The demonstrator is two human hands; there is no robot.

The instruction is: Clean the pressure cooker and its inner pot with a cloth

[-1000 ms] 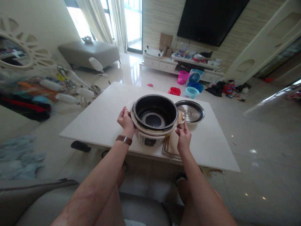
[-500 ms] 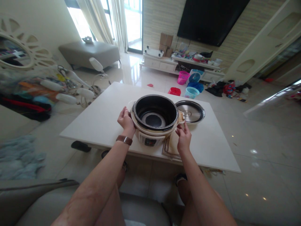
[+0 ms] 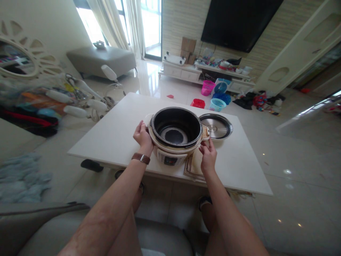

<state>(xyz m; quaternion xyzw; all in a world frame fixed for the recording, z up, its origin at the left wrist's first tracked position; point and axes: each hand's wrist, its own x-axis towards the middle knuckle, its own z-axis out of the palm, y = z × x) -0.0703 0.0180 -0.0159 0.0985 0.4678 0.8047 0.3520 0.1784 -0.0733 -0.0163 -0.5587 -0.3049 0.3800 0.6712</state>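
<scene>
An electric pressure cooker [image 3: 172,159] with a pale body and a front control panel stands upright near the front edge of a white table [image 3: 106,135]. Its lid is off, and the dark inner pot [image 3: 176,124] shows nothing inside. My left hand [image 3: 144,136] is closed around the cooker's left side handle. At the right side handle, my right hand [image 3: 208,156] has its fingers curled against the underside. The cooker's lid [image 3: 217,127] lies with its metal inside facing up, just behind and right of the cooker. A folded beige cloth [image 3: 195,164] lies partly beneath my right hand.
Past the table, a red basket [image 3: 198,103] and a light blue basket [image 3: 217,104] stand on the floor. A white lamp with several shades [image 3: 94,105] is close to the table's left side. A low cabinet [image 3: 183,73] runs along the far wall.
</scene>
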